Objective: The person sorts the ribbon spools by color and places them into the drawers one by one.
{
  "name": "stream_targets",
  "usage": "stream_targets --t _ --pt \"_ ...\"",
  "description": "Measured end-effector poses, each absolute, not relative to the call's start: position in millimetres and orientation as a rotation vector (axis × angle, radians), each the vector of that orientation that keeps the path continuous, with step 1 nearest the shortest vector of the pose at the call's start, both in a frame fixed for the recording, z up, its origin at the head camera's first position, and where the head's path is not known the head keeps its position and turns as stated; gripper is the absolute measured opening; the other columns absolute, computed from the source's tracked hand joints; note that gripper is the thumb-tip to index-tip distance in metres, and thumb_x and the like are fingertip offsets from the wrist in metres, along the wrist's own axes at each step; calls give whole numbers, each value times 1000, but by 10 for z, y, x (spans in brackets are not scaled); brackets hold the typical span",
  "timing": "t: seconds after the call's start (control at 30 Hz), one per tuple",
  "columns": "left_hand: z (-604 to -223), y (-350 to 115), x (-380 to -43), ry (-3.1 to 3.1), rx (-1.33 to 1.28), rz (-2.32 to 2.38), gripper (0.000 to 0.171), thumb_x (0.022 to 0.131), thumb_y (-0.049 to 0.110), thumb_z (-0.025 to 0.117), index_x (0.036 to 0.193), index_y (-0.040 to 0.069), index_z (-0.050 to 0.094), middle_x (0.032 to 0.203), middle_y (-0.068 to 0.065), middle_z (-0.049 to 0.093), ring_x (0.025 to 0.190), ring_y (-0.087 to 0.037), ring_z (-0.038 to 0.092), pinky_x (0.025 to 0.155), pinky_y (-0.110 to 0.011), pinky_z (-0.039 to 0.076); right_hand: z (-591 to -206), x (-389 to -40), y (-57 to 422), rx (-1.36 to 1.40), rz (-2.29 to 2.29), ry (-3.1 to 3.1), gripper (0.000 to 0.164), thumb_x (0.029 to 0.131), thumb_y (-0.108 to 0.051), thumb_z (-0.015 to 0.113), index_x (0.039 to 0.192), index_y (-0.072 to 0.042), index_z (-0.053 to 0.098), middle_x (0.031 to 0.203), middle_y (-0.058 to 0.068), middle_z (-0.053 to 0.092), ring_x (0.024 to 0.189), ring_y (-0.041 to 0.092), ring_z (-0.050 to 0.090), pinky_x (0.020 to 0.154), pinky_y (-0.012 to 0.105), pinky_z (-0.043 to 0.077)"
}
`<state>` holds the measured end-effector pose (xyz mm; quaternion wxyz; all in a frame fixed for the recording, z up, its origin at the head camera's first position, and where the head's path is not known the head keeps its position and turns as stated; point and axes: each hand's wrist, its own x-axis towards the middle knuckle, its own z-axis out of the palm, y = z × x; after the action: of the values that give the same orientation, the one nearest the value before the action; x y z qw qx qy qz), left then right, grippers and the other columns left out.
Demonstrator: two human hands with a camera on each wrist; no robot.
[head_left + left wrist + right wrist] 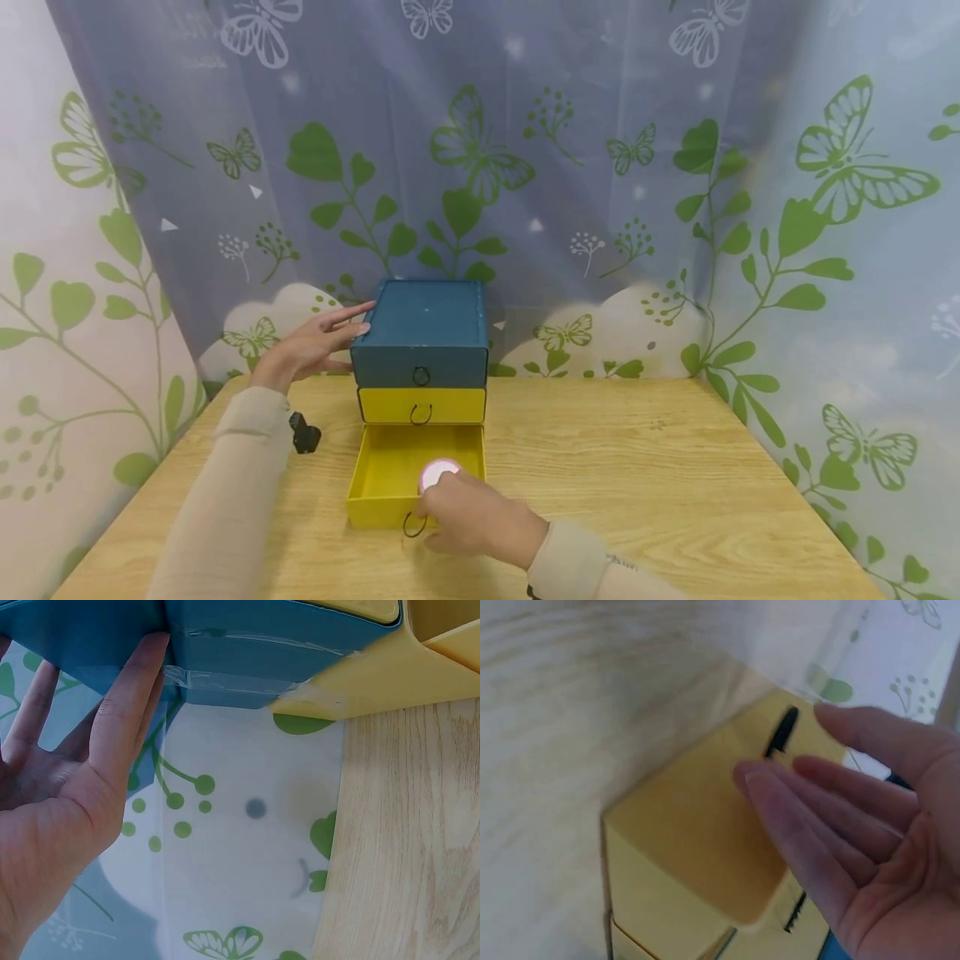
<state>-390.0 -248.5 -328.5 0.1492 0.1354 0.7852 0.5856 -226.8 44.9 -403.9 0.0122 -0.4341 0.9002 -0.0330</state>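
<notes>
A small drawer cabinet stands on the table, with a blue top unit (427, 312) over two yellow drawers. The bottom yellow drawer (382, 512) is pulled out; the middle drawer (450, 404) is closed. My left hand (318, 342) rests against the blue unit's left side, fingers extended. My right hand (472, 512) is at the front of the bottom drawer, near its black ring pull (414, 525). A white disc with a pink rim (440, 472) shows behind this hand, partly hidden. In the right wrist view the fingers (802, 840) are loosely bent, with nothing visible between them.
Wooden table (637, 475) extends to both sides of the cabinet. A curtain (570, 233) with butterflies and leaves hangs behind it. A small black device (304, 433) shows beside the left wrist. Clear tape (262, 679) runs along the cabinet's side.
</notes>
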Motion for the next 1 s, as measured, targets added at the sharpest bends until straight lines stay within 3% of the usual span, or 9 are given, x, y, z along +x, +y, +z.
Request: stream_targets --t 0.07,0.27,0.43,0.6,0.7,0.8,0.87,1.0 --pt "-3286 -2490 -3899 2259 394 1683 74 103 45 61 166 35 22 176 -7 -7 160 -46 0 118 -67 37 -4099 -2257 428 -1314 -106 2842 20 85 -25 86 103 -19 81 96 -10 77 85 3 65 82 18 57" --pt "-3277 -2479 -3894 2262 386 1685 73 104 44 60 165 35 23 176 -7 -6 160 -47 1 118 -66 38 -4231 -2253 376 -1278 -139 2896 14 83 -20 87 94 -17 80 82 -9 72 72 2 56 66 14 50" --pt "-3276 -2464 -3892 2256 392 1684 73 104 42 60 166 34 22 176 -9 -5 160 -47 3 119 -67 37 -4275 -2258 378 -1309 -241 2890 8 85 -14 83 92 -17 83 87 -8 78 73 0 62 68 10 52" --pt "-3272 -2475 -3884 2244 393 1693 72 105 41 60 166 33 22 176 -8 -5 160 -47 3 119 -68 35 -4314 -2260 366 -1333 -348 2870 10 85 -8 80 89 -17 83 86 -8 79 63 -6 52 66 5 49" --pt "-3275 -2486 -3890 2253 403 1687 72 105 41 59 166 33 22 176 -8 -5 160 -47 3 119 -68 36 -4334 -2270 350 -1339 -367 2876 13 84 -3 78 84 -16 80 72 -10 71 58 -3 42 59 7 42" --pt "-3283 -2498 -3902 2267 403 1683 72 105 42 59 166 34 22 176 -8 -4 160 -47 4 119 -68 36 -4355 -2284 329 -1381 -349 2897 25 82 5 71 69 -16 69 57 -11 50 54 -1 31 51 11 31" --pt "-3287 -2501 -3905 2263 397 1685 72 105 42 60 166 35 23 176 -8 -4 161 -46 3 119 -68 36 -4370 -2287 318 -1413 -328 2907 31 79 9 68 63 -16 62 54 -9 40 52 1 26 53 14 27" --pt "-3290 -2498 -3907 2256 393 1685 74 103 45 61 165 36 23 176 -7 -4 161 -45 3 119 -67 36 -4381 -2294 323 -1389 -339 2921 26 81 3 73 65 -19 70 57 -13 51 57 0 33 58 14 36"
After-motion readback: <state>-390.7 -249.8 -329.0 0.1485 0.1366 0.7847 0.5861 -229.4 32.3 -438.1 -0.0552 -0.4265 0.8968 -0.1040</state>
